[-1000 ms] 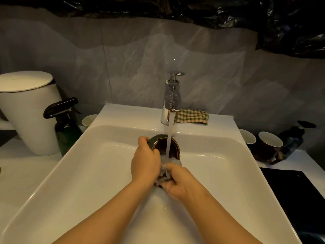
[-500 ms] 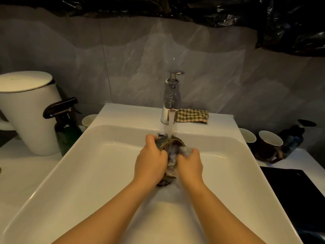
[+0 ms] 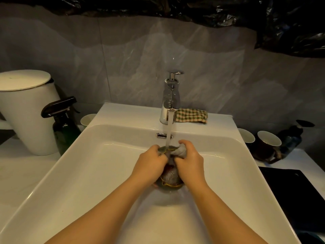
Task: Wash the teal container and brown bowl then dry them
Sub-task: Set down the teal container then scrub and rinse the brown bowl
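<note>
A dark bowl (image 3: 169,180) with a thin gold rim line, greenish outside and brownish inside, is tilted in the white sink (image 3: 70,155) under running water (image 3: 169,134). My left hand (image 3: 149,162) grips its left rim. My right hand (image 3: 190,162) grips a wet grey cloth (image 3: 181,151) and presses it against the bowl's upper rim. Both hands cover most of the bowl. I cannot pick out a separate teal container.
The chrome tap (image 3: 170,99) stands behind the basin with a checked cloth (image 3: 191,115) beside it. A white jug (image 3: 26,111) and a dark spray bottle (image 3: 65,127) stand left. Cups (image 3: 269,141) and a dark bottle (image 3: 293,136) stand right, above a black board (image 3: 295,191).
My right hand has moved the grey cloth from the near side of the bowl up to its far rim. The bowl now lies flatter and nearer to me, and my left hand keeps its hold.
</note>
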`<state>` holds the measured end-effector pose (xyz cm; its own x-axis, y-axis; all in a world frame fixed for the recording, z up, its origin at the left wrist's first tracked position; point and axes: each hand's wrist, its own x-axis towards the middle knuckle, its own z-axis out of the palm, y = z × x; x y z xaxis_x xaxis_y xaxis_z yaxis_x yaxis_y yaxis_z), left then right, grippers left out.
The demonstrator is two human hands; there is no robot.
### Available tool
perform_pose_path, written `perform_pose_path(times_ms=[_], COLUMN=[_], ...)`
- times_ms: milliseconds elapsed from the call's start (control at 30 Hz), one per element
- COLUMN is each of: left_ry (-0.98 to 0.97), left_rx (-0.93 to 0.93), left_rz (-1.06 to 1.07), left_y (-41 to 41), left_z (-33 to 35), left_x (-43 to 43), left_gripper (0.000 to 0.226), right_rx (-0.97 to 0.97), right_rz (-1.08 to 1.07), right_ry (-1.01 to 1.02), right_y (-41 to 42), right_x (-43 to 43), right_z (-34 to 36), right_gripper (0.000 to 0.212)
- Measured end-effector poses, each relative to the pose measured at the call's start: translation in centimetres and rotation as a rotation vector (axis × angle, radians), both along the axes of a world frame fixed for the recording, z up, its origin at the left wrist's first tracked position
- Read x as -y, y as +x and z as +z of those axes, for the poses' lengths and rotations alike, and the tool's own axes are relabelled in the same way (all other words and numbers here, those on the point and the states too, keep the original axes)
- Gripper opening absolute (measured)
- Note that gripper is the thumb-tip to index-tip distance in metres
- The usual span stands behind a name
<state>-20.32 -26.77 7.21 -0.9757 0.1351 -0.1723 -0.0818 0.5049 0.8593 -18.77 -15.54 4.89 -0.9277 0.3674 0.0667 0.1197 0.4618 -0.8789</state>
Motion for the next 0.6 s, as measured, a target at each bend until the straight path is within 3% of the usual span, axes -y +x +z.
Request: perform_pose_path(times_ms=[100, 167, 233, 300, 433, 533, 600], left_ry=[0.112, 0.152, 0.176, 0.110, -0.079, -0.102, -0.088], left_rx=[-0.081, -0.132, -0.132, -0.113, -0.046, -0.040, -0.064], left_rz=[0.184, 0.244, 0.224, 0.106, -0.168, -0.236, -0.198], left_y=[0.1, 0.1, 0.0, -0.2, 0.0, 0.3, 0.2], left_z=[-0.1, -0.1, -0.1, 0.1, 0.2, 0.3, 0.2], left_x=[-0.2, 0.0, 0.5, 0.9, 0.9, 0.7, 0.7], left_gripper=[0.015, 0.020, 0.027, 0.034, 0.033, 0.025, 0.023], right_rx=[0.195, 0.336, 0.413, 0.405, 0.151, -0.256, -0.291], right_rz=[-0.131, -0.121, -0.093, -0.113, 0.042, 0.259, 0.276], right_ry=[-0.562, -0.995, -1.060, -0.779, 0.273, 0.549, 0.551], right_y=[0.0, 0.0, -0.2, -0.5, 0.0, 0.7, 0.6], right_x=[1.1, 2.3, 2.4, 2.0, 0.3, 0.3, 0.4], right_z=[-0.8, -1.0, -1.3, -1.5, -1.4, -0.4, -0.5], right_gripper=[0.017, 0.018, 0.016, 0.007, 0.035, 0.040, 0.041])
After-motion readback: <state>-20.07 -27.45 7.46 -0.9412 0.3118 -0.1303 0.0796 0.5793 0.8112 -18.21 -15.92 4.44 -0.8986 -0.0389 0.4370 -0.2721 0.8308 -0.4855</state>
